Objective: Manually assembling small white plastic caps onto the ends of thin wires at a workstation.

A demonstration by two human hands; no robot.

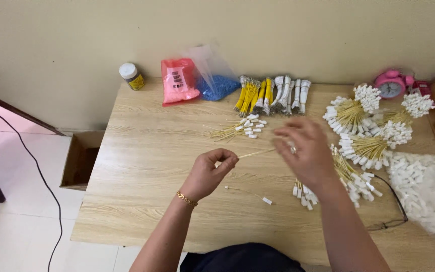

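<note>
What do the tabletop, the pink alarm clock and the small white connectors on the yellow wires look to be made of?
Light wood-grain tabletop: likely laminate or veneer, with printed-looking grain and a matte sheen. Pink round alarm clock: seemingly glossy plastic or painted metal; too small to tell. Small white connectors on thin yellow wires: apparently moulded plastic, opaque, blocky and uniform.

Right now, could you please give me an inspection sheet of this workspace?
Surface: wooden table, light grain.
Job's things: thin yellow wire held between both hands; loose wire with white plug below them.
Clutter: wire bundles at right, bag of white plugs, tied bundles, red bag, blue bag, jar, pink clock.
Fingers: left hand pinches the wire; right hand blurred.
Cables: black cable on the floor.
Surroundings: beige wall, cardboard box.
</note>
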